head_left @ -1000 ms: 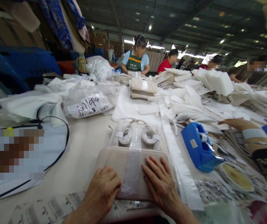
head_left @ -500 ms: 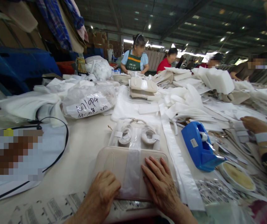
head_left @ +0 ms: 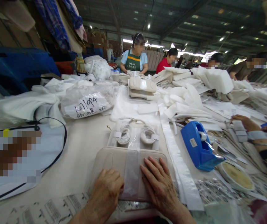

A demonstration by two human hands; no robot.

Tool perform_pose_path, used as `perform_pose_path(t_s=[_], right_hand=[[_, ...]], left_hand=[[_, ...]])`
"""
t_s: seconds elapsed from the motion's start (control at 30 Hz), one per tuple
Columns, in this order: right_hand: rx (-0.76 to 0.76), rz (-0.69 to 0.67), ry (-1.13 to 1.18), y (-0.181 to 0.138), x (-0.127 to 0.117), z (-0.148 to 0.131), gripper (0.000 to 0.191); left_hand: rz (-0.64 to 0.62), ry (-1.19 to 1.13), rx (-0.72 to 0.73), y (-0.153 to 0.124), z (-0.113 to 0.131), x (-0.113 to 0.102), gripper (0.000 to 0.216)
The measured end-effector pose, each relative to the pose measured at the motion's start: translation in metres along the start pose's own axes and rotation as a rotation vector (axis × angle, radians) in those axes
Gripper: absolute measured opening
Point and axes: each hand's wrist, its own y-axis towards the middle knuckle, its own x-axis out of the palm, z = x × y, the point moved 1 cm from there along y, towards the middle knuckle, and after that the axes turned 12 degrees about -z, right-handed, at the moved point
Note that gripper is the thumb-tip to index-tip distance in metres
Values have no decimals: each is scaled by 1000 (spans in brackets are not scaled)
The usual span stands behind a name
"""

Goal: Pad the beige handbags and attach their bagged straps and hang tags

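Observation:
A beige padded cushion [head_left: 114, 161] lies flat at the table's near edge, with a translucent band [head_left: 131, 169] running over its middle. My right hand [head_left: 158, 183] lies flat on the cushion's right half, fingers stretched out. My left hand [head_left: 106, 193] rests on its near left part with the fingers curled under; whether they pinch anything is hidden. Just beyond the cushion lie two coiled white cords [head_left: 135, 135] under clear plastic.
A blue tape dispenser [head_left: 200, 146] sits to the right, a tape roll [head_left: 237, 179] beside it. A co-worker's hands [head_left: 252, 127] work at far right. A labelled plastic bag [head_left: 89, 104], black cable [head_left: 54, 137], white foam piles [head_left: 194, 96] and printed sheets [head_left: 51, 210] surround me.
My left hand has slid a little right toward the band. The co-worker's hands at right drew back and came together. My right hand stays flat on the cushion.

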Motion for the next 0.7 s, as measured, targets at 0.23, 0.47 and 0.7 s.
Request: perform_pose_path(t_s=[0.23, 0.47, 0.7], right_hand=[[-10, 17, -9, 1, -1, 1, 40], [-9, 3, -16, -1, 1, 1, 41], [-1, 18, -9, 0, 1, 0, 41]], left_hand=[[-28, 29, 46, -15, -6, -7, 24], [-76, 7, -41, -9, -6, -6, 24], [-36, -10, -83, -4, -1, 2, 22]])
